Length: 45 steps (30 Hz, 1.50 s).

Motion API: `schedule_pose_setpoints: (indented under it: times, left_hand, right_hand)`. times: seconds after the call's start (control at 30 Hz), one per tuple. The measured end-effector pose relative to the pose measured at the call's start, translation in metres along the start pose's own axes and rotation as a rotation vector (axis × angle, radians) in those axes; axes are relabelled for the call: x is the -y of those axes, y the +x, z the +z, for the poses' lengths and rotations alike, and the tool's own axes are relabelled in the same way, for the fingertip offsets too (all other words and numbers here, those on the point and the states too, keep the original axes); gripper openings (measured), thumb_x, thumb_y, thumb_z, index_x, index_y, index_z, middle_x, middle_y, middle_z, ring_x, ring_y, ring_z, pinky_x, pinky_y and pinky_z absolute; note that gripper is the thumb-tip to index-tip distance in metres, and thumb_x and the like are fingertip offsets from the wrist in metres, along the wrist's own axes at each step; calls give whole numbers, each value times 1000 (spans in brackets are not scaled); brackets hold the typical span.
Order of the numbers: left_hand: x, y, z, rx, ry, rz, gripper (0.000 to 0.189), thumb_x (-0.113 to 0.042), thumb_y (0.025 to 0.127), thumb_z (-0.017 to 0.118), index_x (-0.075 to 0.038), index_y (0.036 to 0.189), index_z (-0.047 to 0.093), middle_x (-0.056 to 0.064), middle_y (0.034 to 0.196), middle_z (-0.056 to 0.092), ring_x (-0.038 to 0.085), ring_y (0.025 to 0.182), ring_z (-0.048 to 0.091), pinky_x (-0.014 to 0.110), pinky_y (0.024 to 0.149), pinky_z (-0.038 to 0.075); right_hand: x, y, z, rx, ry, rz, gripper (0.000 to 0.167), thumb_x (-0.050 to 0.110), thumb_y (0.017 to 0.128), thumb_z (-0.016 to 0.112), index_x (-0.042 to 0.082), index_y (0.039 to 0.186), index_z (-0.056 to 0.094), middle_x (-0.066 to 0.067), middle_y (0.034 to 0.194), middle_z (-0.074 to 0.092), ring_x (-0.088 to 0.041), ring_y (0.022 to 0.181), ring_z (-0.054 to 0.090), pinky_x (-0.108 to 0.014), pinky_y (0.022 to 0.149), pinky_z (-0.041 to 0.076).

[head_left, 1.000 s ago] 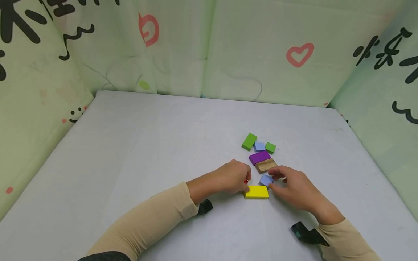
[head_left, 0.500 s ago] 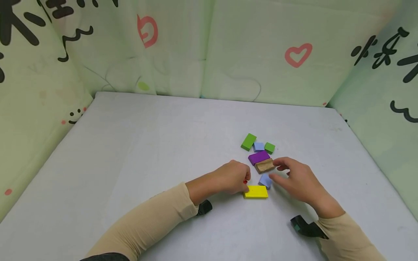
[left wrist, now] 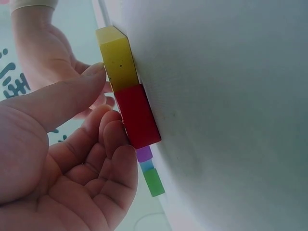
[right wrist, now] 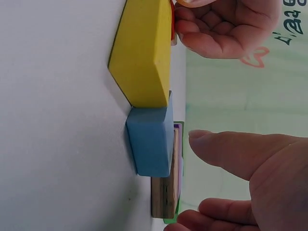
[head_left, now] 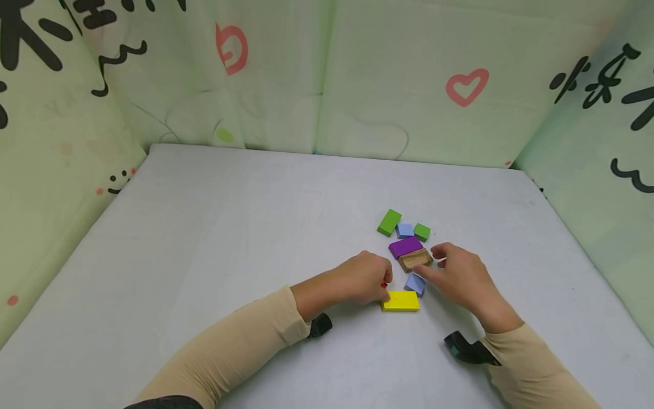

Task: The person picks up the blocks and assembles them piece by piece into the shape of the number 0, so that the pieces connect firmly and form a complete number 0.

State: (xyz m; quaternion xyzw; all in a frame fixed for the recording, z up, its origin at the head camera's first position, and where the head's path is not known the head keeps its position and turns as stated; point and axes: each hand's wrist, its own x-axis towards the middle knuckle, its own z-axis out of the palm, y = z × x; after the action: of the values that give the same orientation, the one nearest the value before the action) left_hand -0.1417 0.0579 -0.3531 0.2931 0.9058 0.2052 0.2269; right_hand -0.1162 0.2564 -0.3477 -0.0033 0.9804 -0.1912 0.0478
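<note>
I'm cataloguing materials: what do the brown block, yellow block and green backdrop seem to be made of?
Brown block: wood, apparently unpainted, since streaky grain shows.
Yellow block: probably painted wood; the smooth, even colour shows no grain, so plastic remains possible.
Green backdrop: likely printed fabric, matte, judging by its soft folds.

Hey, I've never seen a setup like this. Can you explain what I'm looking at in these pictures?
There's no machine at work, just bare human hands. The wide picture comes from a camera worn on the head; the two close-ups come from cameras on each wrist, and look turned sideways.

On the white surface lie a red block, yellow block, purple block, wooden block, near blue block, far blue block, larger green block and smaller green block.

The left hand has its thumb on the yellow block and curled fingers against the red; I can't tell whether it grips. The right hand, thumb and fingers parted, is by the wooden block, holding nothing.
</note>
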Motion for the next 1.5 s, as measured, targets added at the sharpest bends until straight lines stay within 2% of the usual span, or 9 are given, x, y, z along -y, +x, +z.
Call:
schedule_pose_setpoints:
  times: [0.33,0.7,0.9,1.1,1.5]
  left_hand:
    - [0,0,0,2,-6,1,21,-24,89,79,-12,103,68,-4,79,58,10,74,53,17,64,45]
    - [1,1,0,1,4,6,21,-24,89,79,-12,102,68,-4,79,58,10,74,53,17,64,45]
    - [0,0,-1,2,14,6,21,-24,89,79,-12,102,67,-4,79,58,10,74,53,17,65,44]
    - [0,0,-1,1,11,0,21,-24,89,79,-12,101,67,-4,79,58,10,75,53,17,64,44]
    - [1,0,-1,1,7,13,22,-25,88,79,-12,102,68,-4,78,58,10,75,53,17,65,44]
  right_hand:
    - [3,6,4,-6,7,-27,54,34,88,75,-9,117,60,-21,101,67,-35,91,62,-43,72,53]
    - [7,11,3,14,-1,-24,63,36,87,77,-13,121,57,-26,104,65,-37,91,60,-47,75,52]
    - [9,14,5,21,3,-15,58,32,87,76,-12,120,58,-25,106,64,-37,93,60,-47,77,53]
    - [11,19,6,30,13,-42,55,29,88,76,-11,121,58,-26,109,64,-39,98,60,-48,81,53]
    - [7,28,8,71,45,-113,55,23,91,72,-8,132,54,-27,122,63,-42,112,58,-54,91,50]
